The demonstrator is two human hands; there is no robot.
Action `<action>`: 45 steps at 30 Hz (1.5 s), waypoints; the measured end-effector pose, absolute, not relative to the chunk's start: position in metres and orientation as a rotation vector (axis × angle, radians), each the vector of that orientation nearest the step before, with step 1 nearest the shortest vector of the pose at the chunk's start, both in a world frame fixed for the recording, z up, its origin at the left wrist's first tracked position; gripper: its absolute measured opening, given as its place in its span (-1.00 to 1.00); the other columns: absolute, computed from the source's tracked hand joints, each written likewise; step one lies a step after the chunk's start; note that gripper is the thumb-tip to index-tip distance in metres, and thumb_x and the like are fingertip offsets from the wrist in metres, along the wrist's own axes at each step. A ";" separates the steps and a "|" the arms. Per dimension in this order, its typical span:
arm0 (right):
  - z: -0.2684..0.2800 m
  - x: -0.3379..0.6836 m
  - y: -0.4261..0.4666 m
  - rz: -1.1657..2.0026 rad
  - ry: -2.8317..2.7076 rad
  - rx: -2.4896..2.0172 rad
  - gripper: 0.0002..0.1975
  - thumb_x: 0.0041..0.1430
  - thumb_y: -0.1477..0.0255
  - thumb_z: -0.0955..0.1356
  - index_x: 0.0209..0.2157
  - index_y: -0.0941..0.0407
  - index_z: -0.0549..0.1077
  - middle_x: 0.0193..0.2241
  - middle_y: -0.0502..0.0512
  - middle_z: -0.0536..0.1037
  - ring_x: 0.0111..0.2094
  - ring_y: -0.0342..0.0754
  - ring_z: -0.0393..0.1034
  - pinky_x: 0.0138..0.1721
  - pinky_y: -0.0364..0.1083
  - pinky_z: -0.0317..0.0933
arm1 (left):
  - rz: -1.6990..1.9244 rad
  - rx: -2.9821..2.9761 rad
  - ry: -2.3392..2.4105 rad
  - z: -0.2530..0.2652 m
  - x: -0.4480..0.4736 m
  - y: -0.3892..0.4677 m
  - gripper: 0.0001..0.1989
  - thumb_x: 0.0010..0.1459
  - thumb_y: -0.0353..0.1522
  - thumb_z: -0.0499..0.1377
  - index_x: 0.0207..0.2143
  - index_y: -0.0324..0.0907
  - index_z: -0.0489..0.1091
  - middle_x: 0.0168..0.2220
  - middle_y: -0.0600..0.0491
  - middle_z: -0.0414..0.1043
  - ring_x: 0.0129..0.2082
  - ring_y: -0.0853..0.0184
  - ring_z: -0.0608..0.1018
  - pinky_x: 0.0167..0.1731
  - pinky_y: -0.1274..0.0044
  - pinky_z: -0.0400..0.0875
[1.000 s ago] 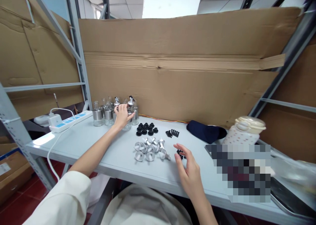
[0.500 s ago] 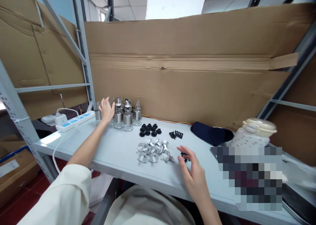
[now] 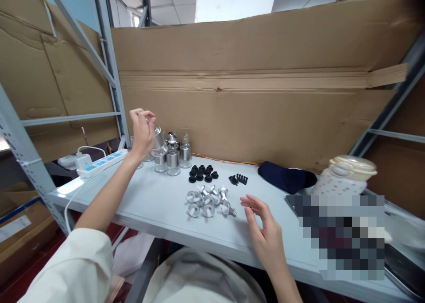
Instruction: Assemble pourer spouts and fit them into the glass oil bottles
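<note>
My left hand (image 3: 143,132) is raised at the back left of the table, its fingers closed round the neck of a glass bottle (image 3: 159,140). This bottle hangs tilted above the others, and the fingers cover its top. Below and beside it stand several glass bottles with metal sleeves (image 3: 173,159), one topped with a silver spout (image 3: 172,138). My right hand (image 3: 265,230) hovers over the table's right part, thumb and fingers apart, with nothing seen in it. To its left lie several silver flanged spouts (image 3: 208,210). The small black parts formerly visible beside its fingers are mostly hidden.
Black round stoppers (image 3: 199,177) sit grouped mid-table, beside small black pieces (image 3: 242,179). A navy cloth (image 3: 285,178) and a dotted jar (image 3: 341,176) are at the right. A power strip (image 3: 106,161) lies at the left edge. Cardboard (image 3: 232,126) walls the back.
My left hand has risen from among the bottles, lifting and tilting one glass bottle. My right hand has shifted slightly right and stays open.
</note>
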State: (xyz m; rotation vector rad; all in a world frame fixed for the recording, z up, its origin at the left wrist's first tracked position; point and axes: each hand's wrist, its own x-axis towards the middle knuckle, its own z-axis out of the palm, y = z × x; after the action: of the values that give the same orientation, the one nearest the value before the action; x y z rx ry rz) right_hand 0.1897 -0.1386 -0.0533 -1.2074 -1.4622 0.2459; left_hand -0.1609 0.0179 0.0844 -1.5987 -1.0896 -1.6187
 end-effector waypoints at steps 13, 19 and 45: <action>-0.051 0.190 -0.139 0.268 -1.495 -1.147 -0.73 0.25 0.26 0.23 -0.10 0.09 0.37 -0.26 0.17 0.60 -0.27 0.00 0.53 -0.44 -0.12 0.37 | -1.112 -2.172 -1.262 0.039 -0.065 0.036 -0.80 0.31 -0.35 -0.11 -0.14 -0.25 0.22 -0.12 -0.13 0.20 -0.09 0.22 0.33 -0.02 0.33 0.22; -0.052 0.190 -0.139 0.277 -1.512 -1.166 -0.71 0.25 0.25 0.23 -0.09 0.10 0.36 -0.28 0.16 0.61 -0.29 -0.02 0.52 -0.52 -0.16 0.32 | -0.991 -2.118 -1.421 0.031 -0.082 0.052 -0.75 0.31 -0.41 -0.15 -0.08 -0.32 0.22 -0.08 -0.21 0.25 -0.02 0.13 0.31 0.00 0.27 0.14; -0.050 0.190 -0.138 0.338 -1.544 -1.198 -0.64 0.24 0.16 0.20 -0.10 0.10 0.36 -0.32 0.14 0.61 -0.34 -0.04 0.52 -0.60 -0.20 0.26 | -1.833 -1.229 -1.961 0.012 -0.237 0.059 -0.49 0.13 -0.41 0.15 0.11 -0.30 0.09 -0.02 -0.25 0.37 0.07 0.00 0.39 0.06 0.11 0.18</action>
State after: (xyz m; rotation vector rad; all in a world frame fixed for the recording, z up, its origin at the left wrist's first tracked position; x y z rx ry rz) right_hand 0.1900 -0.1376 -0.0503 -1.1980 -1.5436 0.3376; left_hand -0.2369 0.0588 0.0123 -1.2291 -1.9612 -1.8333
